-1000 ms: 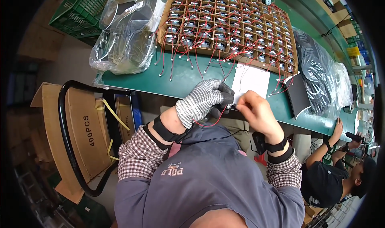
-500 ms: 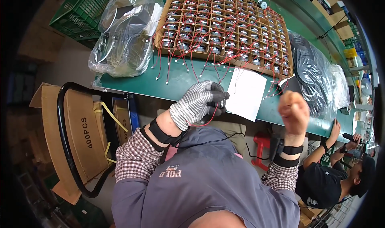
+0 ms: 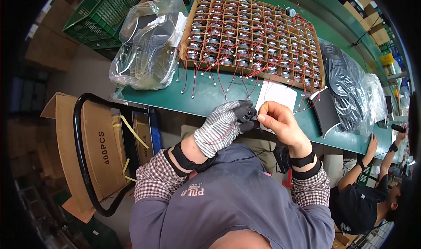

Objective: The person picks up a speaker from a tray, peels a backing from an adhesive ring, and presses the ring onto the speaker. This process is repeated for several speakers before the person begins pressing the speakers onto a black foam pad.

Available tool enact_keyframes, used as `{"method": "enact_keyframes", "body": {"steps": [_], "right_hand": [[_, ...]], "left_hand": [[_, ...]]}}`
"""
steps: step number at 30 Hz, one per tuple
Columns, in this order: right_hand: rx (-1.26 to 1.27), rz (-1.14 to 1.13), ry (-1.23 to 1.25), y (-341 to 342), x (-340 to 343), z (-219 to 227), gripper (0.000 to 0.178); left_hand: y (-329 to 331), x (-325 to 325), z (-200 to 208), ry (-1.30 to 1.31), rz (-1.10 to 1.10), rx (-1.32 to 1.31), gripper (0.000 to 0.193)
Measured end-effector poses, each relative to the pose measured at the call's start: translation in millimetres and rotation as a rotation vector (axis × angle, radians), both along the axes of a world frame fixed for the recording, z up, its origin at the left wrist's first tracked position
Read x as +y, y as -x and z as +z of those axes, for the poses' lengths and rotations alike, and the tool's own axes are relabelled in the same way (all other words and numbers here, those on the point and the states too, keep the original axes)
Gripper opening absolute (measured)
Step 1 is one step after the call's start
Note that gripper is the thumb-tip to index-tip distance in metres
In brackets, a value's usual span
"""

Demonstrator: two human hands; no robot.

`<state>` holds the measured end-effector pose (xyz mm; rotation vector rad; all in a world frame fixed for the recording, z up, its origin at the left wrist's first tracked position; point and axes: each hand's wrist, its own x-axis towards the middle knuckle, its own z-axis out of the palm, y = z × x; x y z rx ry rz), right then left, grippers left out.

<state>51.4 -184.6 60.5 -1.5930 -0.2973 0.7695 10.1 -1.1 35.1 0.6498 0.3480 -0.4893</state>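
Note:
My left hand (image 3: 226,124), in a striped grey-and-black glove, is closed round a small speaker (image 3: 251,114), mostly hidden by the fingers. Its red wire (image 3: 223,135) trails back over the glove. Close beside it, my bare right hand (image 3: 280,122) has thumb and forefinger pinched together; anything between them is too small to make out. Beyond both hands, a divided cardboard box (image 3: 186,51) holds rows of small speakers, their red wires with white plugs hanging over its near edge. A white sheet (image 3: 280,94) lies between the box and my right hand.
Plastic-wrapped dark parts lie on the green bench (image 3: 149,101) in a left bag (image 3: 147,51) and a right bag (image 3: 344,82). One loose speaker (image 3: 290,12) stands behind the box. Flattened cartons (image 3: 98,148) lean on a black-framed trolley at left. A co-worker (image 3: 362,205) works at right.
My right hand has come down and left, from raised over the bench's right side to beside the speaker, its fingers now pinched. My left hand, still holding the speaker, has shifted slightly in the picture.

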Motion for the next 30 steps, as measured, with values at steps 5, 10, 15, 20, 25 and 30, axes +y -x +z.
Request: {"method": "enact_keyframes", "body": {"steps": [5, 10, 15, 20, 25, 30], "right_hand": [[0.019, -0.016, -0.076, -1, 1, 0, 0.016], [0.070, -0.010, -0.157, -2, 4, 2, 0.016], [0.030, 0.008, -0.069, -2, 8, -2, 0.017], [0.074, 0.018, -0.067, -5, 7, -5, 0.017], [0.113, 0.012, -0.087, -7, 8, -6, 0.017], [0.113, 0.000, -0.074, -7, 9, -6, 0.015]], "left_hand": [[1, 11, -1, -0.175, -0.109, -0.009, 0.029], [5, 7, -1, -0.214, -0.016, -0.067, 0.032], [8, 8, -11, -0.058, 0.004, -0.090, 0.033], [8, 6, -13, -0.025, 0.028, -0.038, 0.032], [9, 5, -9, -0.035, 0.025, -0.026, 0.030], [10, 3, -12, -0.052, -0.017, -0.055, 0.026]]}}
